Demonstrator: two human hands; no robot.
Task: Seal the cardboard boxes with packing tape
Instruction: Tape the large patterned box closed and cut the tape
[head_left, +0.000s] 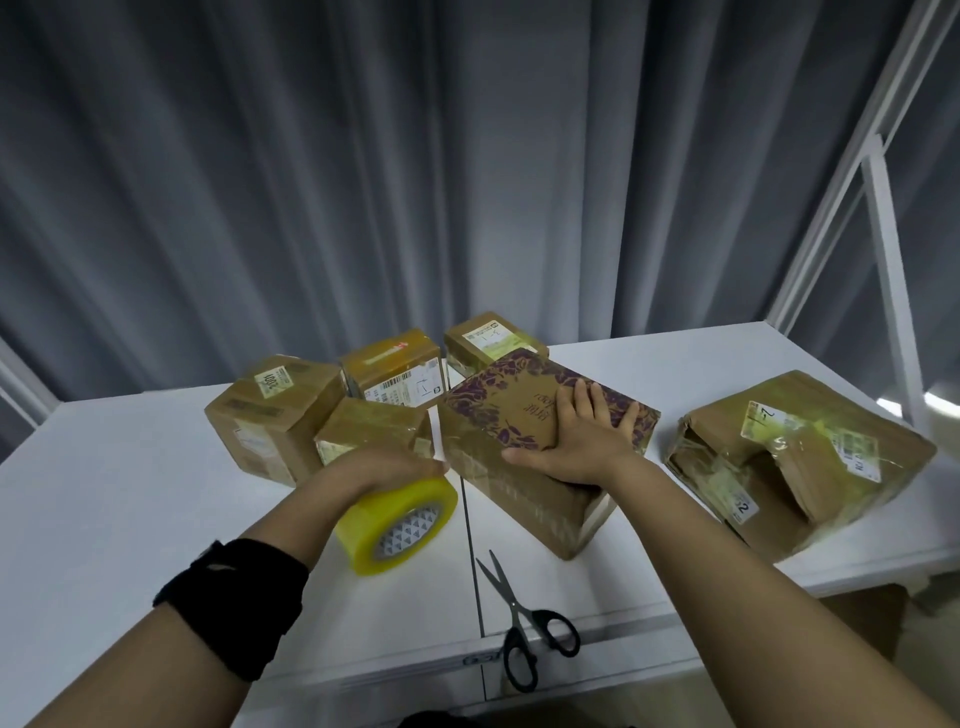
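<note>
Step in hand, by judgement: laying tape on the floral-printed box (488, 410); it lies askew at mid-table (130, 493), brown card with a purple flower pattern on top, lid down; the right hand (582, 441) presses flat on it, fingers straight and spread. The left hand (384, 470) grips the yellow tape roll (400, 525) just beside the box's left edge, fingers mostly hidden; the next move calls for drawing tape across the lid, then the scissors (524, 618).
</note>
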